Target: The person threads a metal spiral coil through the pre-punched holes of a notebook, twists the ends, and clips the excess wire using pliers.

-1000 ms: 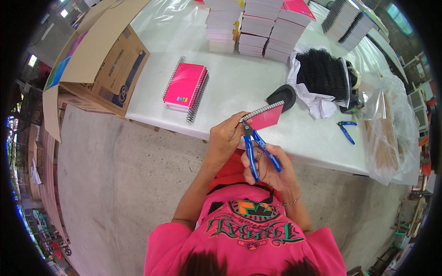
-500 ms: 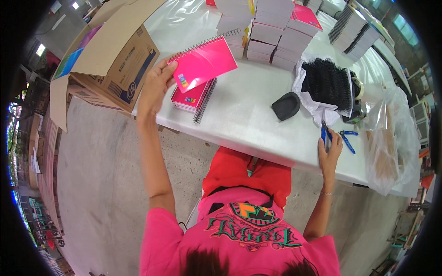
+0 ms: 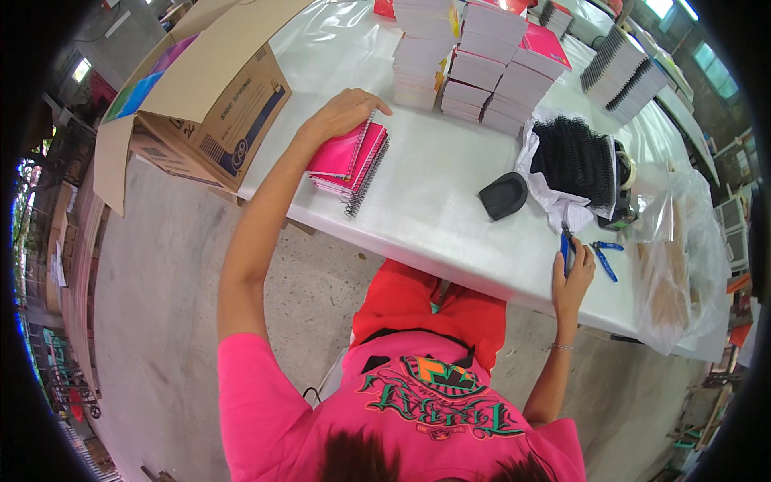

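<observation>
My left hand (image 3: 345, 115) is closed over the far end of a small pink spiral notebook (image 3: 339, 153). This notebook rests slightly askew on a short pile of matching pink notebooks (image 3: 371, 154), its wire coil running along its right side. Some of my fingertips are hidden behind the coil. Near the table's front edge, my right hand (image 3: 573, 281) is wrapped around blue-handled pliers (image 3: 564, 245), jaws pointing away from me. Just right of that hand lies a second blue-handled tool (image 3: 608, 259) with its handles spread.
A cardboard box (image 3: 217, 120) stands at the left. Tall stacks of notebooks (image 3: 482, 68) rise at the back. Black wire coils (image 3: 572, 161) lie on white wrapping beside a black scoop-shaped piece (image 3: 503, 196). A clear plastic bag (image 3: 675, 257) hangs over the right edge.
My left hand has brought the raised notebook down and turned it onto the pile. My right hand keeps the pliers in almost the same place.
</observation>
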`<state>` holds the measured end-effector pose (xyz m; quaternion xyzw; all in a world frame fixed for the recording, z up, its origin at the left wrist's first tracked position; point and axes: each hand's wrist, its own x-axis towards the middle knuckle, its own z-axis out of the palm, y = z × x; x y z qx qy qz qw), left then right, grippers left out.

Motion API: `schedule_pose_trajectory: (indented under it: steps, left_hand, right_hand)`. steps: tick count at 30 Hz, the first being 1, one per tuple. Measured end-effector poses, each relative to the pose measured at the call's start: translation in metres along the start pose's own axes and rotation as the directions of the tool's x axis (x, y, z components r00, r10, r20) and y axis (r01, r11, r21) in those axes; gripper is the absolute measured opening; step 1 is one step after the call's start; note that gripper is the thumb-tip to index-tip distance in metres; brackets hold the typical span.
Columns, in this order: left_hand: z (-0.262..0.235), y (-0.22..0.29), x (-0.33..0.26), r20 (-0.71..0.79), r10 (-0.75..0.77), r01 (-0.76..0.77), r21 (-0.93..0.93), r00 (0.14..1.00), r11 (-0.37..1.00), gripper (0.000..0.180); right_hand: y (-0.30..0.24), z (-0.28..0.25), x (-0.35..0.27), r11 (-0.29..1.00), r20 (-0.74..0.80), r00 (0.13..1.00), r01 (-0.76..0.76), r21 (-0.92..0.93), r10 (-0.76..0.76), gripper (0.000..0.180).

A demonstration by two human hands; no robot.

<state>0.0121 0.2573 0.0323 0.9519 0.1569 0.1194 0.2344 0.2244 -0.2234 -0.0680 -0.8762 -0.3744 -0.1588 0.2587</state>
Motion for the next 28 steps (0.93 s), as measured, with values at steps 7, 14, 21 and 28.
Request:
schedule_pose_trajectory:
  steps: [7,14,21,28]
  left_hand:
    - [0.023,0.008,-0.007,0.043,-0.022,0.016,0.125,0.999,0.992,0.038]
    - [0.031,-0.004,-0.051,-0.25,-0.164,0.22,0.217,0.954,0.951,0.041]
    - [0.061,-0.009,-0.068,-0.284,-0.258,0.337,0.281,0.924,0.898,0.052]
    - [0.044,0.024,-0.066,-0.162,-0.415,0.435,0.116,0.895,0.893,0.056]
  right_hand:
    - [-0.002,-0.001,0.001,1.0,0.007,1.0,-0.007,0.005,0.007,0.043]
    - [-0.001,-0.003,0.006,0.998,-0.04,0.998,-0.052,0.045,0.054,0.042]
    - [-0.049,-0.029,0.094,0.973,-0.253,0.964,0.132,0.189,-0.082,0.031]
    - [-0.068,-0.034,0.206,0.912,-0.257,0.959,0.206,0.354,-0.117,0.026]
